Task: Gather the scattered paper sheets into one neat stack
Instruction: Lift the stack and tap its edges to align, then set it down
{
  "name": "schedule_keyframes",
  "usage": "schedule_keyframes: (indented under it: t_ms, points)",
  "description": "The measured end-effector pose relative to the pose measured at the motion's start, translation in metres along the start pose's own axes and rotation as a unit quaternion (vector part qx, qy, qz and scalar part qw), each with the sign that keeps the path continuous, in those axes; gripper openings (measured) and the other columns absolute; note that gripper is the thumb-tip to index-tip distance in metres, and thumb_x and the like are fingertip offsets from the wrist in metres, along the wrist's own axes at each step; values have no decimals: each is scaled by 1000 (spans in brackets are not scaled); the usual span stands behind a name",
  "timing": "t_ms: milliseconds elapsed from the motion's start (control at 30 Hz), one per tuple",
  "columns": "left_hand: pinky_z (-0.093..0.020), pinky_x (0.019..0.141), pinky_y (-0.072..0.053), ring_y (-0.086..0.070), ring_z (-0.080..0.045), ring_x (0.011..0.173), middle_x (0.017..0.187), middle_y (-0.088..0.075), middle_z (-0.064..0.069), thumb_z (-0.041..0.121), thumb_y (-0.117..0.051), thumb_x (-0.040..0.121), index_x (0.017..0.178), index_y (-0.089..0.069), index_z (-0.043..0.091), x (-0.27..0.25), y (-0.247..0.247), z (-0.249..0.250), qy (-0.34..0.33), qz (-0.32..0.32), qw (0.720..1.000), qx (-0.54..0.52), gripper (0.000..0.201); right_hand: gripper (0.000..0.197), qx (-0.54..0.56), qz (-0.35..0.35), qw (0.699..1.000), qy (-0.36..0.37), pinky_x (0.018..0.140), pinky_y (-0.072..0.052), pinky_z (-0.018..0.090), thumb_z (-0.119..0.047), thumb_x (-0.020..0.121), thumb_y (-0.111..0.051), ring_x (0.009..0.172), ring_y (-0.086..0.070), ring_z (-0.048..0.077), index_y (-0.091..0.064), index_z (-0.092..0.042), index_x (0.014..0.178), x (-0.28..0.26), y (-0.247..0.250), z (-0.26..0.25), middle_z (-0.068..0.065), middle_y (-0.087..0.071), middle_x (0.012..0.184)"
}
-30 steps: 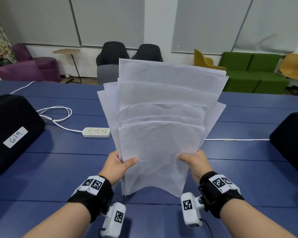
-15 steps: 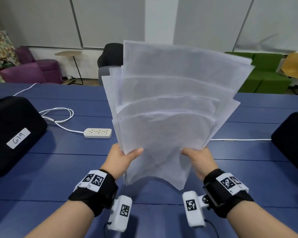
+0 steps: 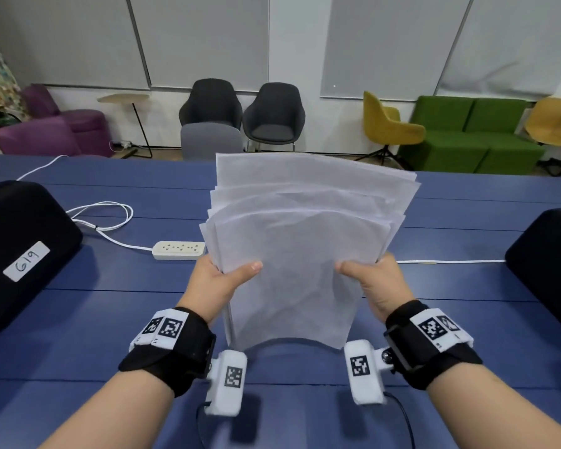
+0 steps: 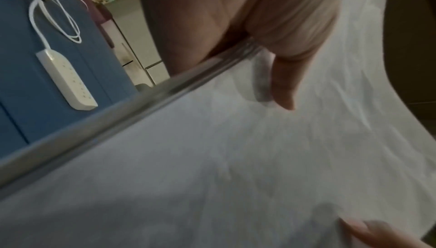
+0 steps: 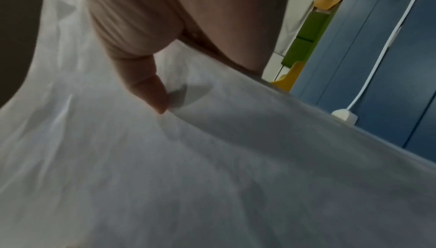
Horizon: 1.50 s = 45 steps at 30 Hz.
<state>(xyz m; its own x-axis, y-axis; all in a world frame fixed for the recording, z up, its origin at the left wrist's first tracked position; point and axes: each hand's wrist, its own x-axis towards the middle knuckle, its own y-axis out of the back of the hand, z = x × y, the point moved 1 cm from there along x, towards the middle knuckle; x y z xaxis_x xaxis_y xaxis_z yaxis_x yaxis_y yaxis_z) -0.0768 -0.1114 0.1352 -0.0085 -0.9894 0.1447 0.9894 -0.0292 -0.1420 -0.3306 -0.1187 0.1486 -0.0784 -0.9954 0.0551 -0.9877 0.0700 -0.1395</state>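
A bundle of several white paper sheets stands nearly upright over the blue table, its top edges staggered and its lower edge bowed just above the tabletop. My left hand pinches the bundle's left side, thumb on the front sheet. My right hand pinches the right side the same way. In the left wrist view the thumb of my left hand presses on the papers. In the right wrist view my right hand has its thumb on the papers. The fingers behind the sheets are hidden.
A white power strip with a looped cable lies left of the papers. A black case labelled G19 sits at the far left, another black case at the right. A thin white cord runs behind my right hand. Chairs and sofas stand beyond the table.
The bundle has come down from its raised position toward the table, and the fanned sheets have slid closer together, so their top edges are less spread. Both hands keep their hold.
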Motion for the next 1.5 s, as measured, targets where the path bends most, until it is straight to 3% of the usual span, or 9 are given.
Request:
schedule_keyframes:
  t_ms: [167, 300, 433, 633, 767, 1033, 1267, 1400, 1500]
  points:
    - [-39, 90, -53, -70, -22, 101, 106, -76, -7, 22, -88, 48, 105, -70, 15, 2, 6, -11, 32, -46, 998, -6, 59, 47, -20, -16, 999, -25, 78, -55, 32, 6, 52, -57, 84, -68, 21, -66, -7, 97, 0, 3, 2, 7, -71, 87]
    - [-46, 95, -52, -71, -24, 102, 105, -76, -6, 18, -84, 57, 94, -75, 25, 8, -7, -8, 2, -2, 1000, 30, 39, 35, -9, 25, 999, -26, 72, -52, 31, 5, 51, -57, 72, -65, 19, -67, -8, 82, 3, -12, 1, 4, -70, 75]
    - [-39, 89, -55, -72, -24, 99, 103, -76, -7, 19, -83, 56, 96, -75, 18, 15, -7, 10, -27, -4, 1000, 9, 41, 48, 42, 27, 999, -15, 67, -58, 30, 11, 61, -61, 81, -68, 23, -61, 1, 109, 4, -6, -18, 13, -70, 93]
    - [-30, 82, -57, -71, -25, 100, 101, -77, -3, 24, -89, 43, 100, -71, 16, 10, 6, -10, 61, -56, 997, 6, 60, 46, 15, 36, 999, -24, 65, -54, 26, 5, 56, -52, 80, -63, 21, -57, -15, 98, -7, 2, -6, 7, -66, 92]
    - [-48, 99, -50, -70, -22, 105, 107, -76, -3, 26, -84, 52, 93, -77, 25, 10, -4, -10, 47, -13, 999, 20, 42, 47, -7, 43, 998, -40, 77, -54, 36, 12, 70, -52, 87, -66, 24, -56, -5, 113, -7, -8, 0, 12, -68, 100]
    - [-38, 92, -53, -68, -28, 107, 110, -75, -8, 22, -81, 58, 107, -71, 15, 2, -6, 11, 18, -50, 999, -3, 51, 48, -32, 60, 998, 1, 84, -52, 44, 18, 70, -49, 93, -66, 26, -55, -5, 112, -10, 2, -13, 19, -67, 110]
    - [-44, 91, -53, -71, -28, 96, 97, -76, -7, 42, -79, 59, 84, -74, 14, 2, -19, 14, 42, 75, 996, -27, 38, 35, -5, 49, 998, 25, 82, -52, 39, -11, 65, -64, 87, -63, 20, -57, -19, 99, -19, -15, -14, 9, -67, 99]
    - [-36, 66, -30, -29, -29, 68, 67, -31, -7, 57, -69, 64, 66, -24, 17, 11, -31, 35, 30, 172, 980, -91, 60, 25, 64, 80, 995, 21, 58, -39, 28, -39, 73, -65, 61, -46, 16, -52, -18, 70, -17, -19, -34, -1, -50, 67]
    - [-36, 66, -27, -26, -27, 67, 64, -28, -6, 44, -70, 66, 59, -23, 18, 17, -38, 41, 45, 195, 975, -91, 54, 35, 67, 111, 992, -4, 60, -37, 32, -44, 74, -64, 63, -42, 22, -49, -14, 67, -8, -20, -38, 9, -44, 66]
